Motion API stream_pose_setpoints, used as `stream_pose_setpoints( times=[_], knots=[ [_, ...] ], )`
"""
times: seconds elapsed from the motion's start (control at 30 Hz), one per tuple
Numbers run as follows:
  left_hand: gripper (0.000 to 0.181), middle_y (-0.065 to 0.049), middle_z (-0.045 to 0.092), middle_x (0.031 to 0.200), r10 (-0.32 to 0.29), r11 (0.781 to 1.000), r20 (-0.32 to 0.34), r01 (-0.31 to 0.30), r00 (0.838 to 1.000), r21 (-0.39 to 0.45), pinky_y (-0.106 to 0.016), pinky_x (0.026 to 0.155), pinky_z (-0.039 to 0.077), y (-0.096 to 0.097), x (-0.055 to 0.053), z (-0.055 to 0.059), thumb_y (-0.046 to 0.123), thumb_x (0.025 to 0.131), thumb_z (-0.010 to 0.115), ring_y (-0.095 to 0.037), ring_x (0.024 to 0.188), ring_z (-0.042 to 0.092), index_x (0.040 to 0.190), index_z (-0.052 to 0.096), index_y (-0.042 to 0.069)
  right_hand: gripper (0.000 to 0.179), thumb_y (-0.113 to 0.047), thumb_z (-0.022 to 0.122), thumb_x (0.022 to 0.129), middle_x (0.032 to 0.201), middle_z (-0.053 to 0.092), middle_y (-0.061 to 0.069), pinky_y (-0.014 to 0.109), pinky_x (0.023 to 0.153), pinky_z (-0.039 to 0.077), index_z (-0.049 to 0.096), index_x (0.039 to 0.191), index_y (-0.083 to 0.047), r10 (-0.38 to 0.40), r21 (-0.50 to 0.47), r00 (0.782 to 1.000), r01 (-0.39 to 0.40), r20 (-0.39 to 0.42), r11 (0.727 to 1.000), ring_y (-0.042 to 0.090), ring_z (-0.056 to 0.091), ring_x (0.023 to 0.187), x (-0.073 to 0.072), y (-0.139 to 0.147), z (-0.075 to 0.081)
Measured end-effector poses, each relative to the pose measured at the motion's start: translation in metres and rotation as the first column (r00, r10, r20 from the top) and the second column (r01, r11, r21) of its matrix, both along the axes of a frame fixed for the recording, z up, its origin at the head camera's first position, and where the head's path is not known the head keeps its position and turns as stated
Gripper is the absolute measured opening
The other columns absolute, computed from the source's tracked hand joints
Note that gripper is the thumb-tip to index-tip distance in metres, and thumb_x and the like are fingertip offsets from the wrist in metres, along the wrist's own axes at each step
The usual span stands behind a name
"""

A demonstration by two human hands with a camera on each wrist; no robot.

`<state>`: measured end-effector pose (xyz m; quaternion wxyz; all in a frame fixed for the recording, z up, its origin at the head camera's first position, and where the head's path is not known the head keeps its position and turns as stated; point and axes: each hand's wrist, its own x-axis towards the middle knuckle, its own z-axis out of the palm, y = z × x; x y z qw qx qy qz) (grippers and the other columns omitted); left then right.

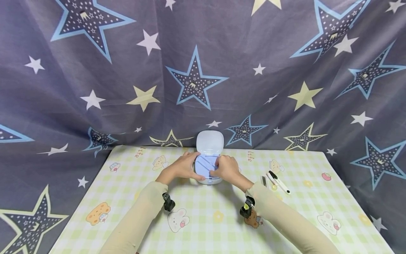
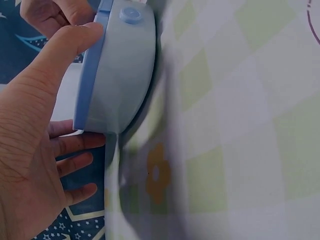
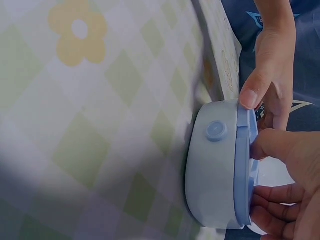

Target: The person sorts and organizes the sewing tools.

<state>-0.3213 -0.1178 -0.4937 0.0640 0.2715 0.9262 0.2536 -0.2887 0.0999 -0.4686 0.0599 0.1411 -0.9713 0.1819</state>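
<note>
A small pale box with a round blue front button stands on the table, its whitish lid raised at the back. Inside its top sits a blue inner tray with slanting lines across it. My left hand holds the box's left side, thumb on the front rim and fingers round the side. From the right, my right hand reaches over the top with curled fingers and pinches the blue tray between thumb and fingertips. The exact grip is partly hidden by the hand.
Right of the box lie a slim white tool with black ends and a small dark flat piece. A green-checked cloth with printed cartoons covers the table. A star-patterned curtain hangs right behind it.
</note>
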Motion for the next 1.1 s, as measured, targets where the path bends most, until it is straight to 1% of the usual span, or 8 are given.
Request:
stream_pose_setpoints(
  times=[0.1, 0.3, 0.47, 0.67, 0.87, 0.97, 1.1],
  knots=[
    [0.110, -0.007, 0.056, 0.145, 0.002, 1.000, 0.000, -0.002, 1.000, -0.006, -0.046, 0.106, 0.046, 0.0002, 0.0000, -0.0004, 0.060, 0.068, 0.087, -0.026, 0.124, 0.048, 0.154, 0.040, 0.010, 0.030, -0.032, 0.089, 0.072, 0.063, 0.065, 0.000, 0.030, 0.054, 0.039, 0.071, 0.070, -0.008, 0.002, 0.006, 1.000, -0.002, 0.000, 1.000, 0.017, 0.052, 0.057, 0.0001, -0.0001, 0.0004],
    [0.111, -0.009, 0.055, 0.148, 0.001, 1.000, 0.000, -0.001, 1.000, -0.011, -0.048, 0.108, 0.045, -0.0001, -0.0015, 0.0018, 0.060, 0.068, 0.087, -0.028, 0.126, 0.048, 0.155, 0.039, 0.009, 0.029, -0.032, 0.089, 0.072, 0.065, 0.067, 0.001, 0.031, 0.055, 0.042, 0.074, 0.073, -0.008, 0.003, 0.005, 1.000, -0.003, 0.004, 1.000, 0.017, 0.053, 0.058, -0.0016, -0.0001, 0.0005],
    [0.108, -0.008, 0.058, 0.144, -0.012, 1.000, -0.012, 0.012, 1.000, -0.022, -0.047, 0.106, 0.046, 0.0004, -0.0029, 0.0016, 0.060, 0.069, 0.087, -0.026, 0.124, 0.049, 0.153, 0.041, 0.010, 0.030, -0.033, 0.089, 0.071, 0.060, 0.063, -0.001, 0.030, 0.053, 0.039, 0.069, 0.065, -0.011, 0.007, 0.021, 1.000, -0.007, 0.009, 1.000, 0.017, 0.050, 0.056, -0.0028, 0.0004, 0.0017],
    [0.106, -0.008, 0.059, 0.142, -0.017, 0.999, -0.006, 0.017, 1.000, -0.035, -0.047, 0.106, 0.046, 0.0003, -0.0035, 0.0024, 0.061, 0.069, 0.086, -0.026, 0.124, 0.049, 0.152, 0.044, 0.010, 0.030, -0.034, 0.090, 0.070, 0.060, 0.063, -0.002, 0.032, 0.055, 0.040, 0.070, 0.065, -0.012, 0.003, 0.036, 0.999, -0.005, 0.043, 0.999, 0.017, 0.051, 0.057, -0.0041, 0.0006, 0.0047],
    [0.106, -0.009, 0.058, 0.143, -0.014, 0.999, -0.003, 0.014, 1.000, -0.035, -0.046, 0.106, 0.046, 0.0008, -0.0040, 0.0007, 0.059, 0.070, 0.086, -0.026, 0.123, 0.049, 0.152, 0.043, 0.009, 0.031, -0.033, 0.090, 0.072, 0.059, 0.061, -0.003, 0.030, 0.054, 0.038, 0.068, 0.064, -0.012, 0.012, 0.020, 0.999, -0.013, 0.043, 1.000, 0.016, 0.049, 0.056, -0.0051, 0.0011, 0.0006],
    [0.105, -0.009, 0.058, 0.143, -0.019, 0.999, -0.003, 0.019, 1.000, -0.040, -0.046, 0.105, 0.046, 0.0014, -0.0038, -0.0001, 0.058, 0.070, 0.086, -0.026, 0.123, 0.049, 0.152, 0.043, 0.008, 0.030, -0.032, 0.090, 0.072, 0.060, 0.062, -0.002, 0.030, 0.054, 0.038, 0.070, 0.066, -0.010, 0.015, 0.016, 0.998, -0.016, 0.055, 1.000, 0.016, 0.049, 0.056, -0.0048, 0.0016, -0.0018],
    [0.106, -0.010, 0.057, 0.144, -0.020, 0.999, -0.008, 0.019, 1.000, -0.049, -0.047, 0.106, 0.046, 0.0017, -0.0028, -0.0008, 0.059, 0.069, 0.087, -0.027, 0.125, 0.049, 0.152, 0.043, 0.008, 0.030, -0.033, 0.090, 0.072, 0.067, 0.068, 0.001, 0.033, 0.058, 0.043, 0.075, 0.075, -0.006, 0.028, 0.025, 0.997, -0.030, 0.073, 0.999, 0.017, 0.054, 0.060, -0.0043, 0.0024, -0.0018]
  ],
)
